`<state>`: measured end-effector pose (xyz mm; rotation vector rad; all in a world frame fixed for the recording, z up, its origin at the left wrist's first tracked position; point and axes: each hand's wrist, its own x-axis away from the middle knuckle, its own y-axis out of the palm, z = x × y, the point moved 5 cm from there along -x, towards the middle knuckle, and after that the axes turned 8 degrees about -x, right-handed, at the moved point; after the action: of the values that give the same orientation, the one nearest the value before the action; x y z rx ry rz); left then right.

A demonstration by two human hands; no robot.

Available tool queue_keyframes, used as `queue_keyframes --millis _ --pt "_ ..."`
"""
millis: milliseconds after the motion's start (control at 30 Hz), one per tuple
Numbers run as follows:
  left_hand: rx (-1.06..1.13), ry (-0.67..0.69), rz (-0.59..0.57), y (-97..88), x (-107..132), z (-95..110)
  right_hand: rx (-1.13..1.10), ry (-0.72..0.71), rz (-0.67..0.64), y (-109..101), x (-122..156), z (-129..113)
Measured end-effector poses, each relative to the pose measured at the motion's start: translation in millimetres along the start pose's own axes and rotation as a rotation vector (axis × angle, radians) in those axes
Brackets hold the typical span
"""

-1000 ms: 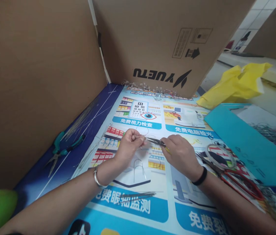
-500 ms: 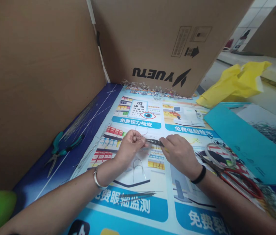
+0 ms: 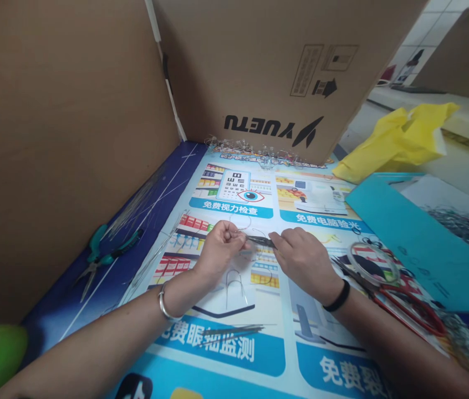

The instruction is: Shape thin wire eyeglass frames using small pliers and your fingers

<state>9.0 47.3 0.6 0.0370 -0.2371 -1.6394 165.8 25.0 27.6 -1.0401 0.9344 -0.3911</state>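
Note:
My left hand (image 3: pixel 225 244) is closed in a pinch on a thin wire (image 3: pixel 243 221), which curls up behind the fingers. My right hand (image 3: pixel 303 257) is wrapped round a pair of pliers (image 3: pixel 261 241); their dark, narrow jaws point left and meet the wire at my left fingertips. The exact grip of the jaw tips is too small to tell. Below the hands, bent U-shaped wires (image 3: pixel 234 288) lie on the printed sheet (image 3: pixel 271 332). Nearer to me is a small bunch of straight dark wires (image 3: pixel 232 331).
Teal-handled pliers (image 3: pixel 105 255) and loose wires lie left. Red-handled scissors (image 3: pixel 404 305) and a clear roll (image 3: pixel 373 263) lie right, beside a blue box (image 3: pixel 409 249) of wire pieces. Cardboard walls (image 3: pixel 259 66) stand behind and left. Yellow plastic (image 3: pixel 396 141) sits at the right back.
My right hand and the pliers have shifted very slightly left. The left hand keeps its pinch in nearly the same place.

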Motion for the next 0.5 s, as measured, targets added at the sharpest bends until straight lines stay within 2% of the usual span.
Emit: queue_keyframes --millis 500 --pt "-0.057 0.03 -0.019 -0.9 -1.7 1.0 -0.025 0.006 -0.017 2.2 -0.4 -0.7"
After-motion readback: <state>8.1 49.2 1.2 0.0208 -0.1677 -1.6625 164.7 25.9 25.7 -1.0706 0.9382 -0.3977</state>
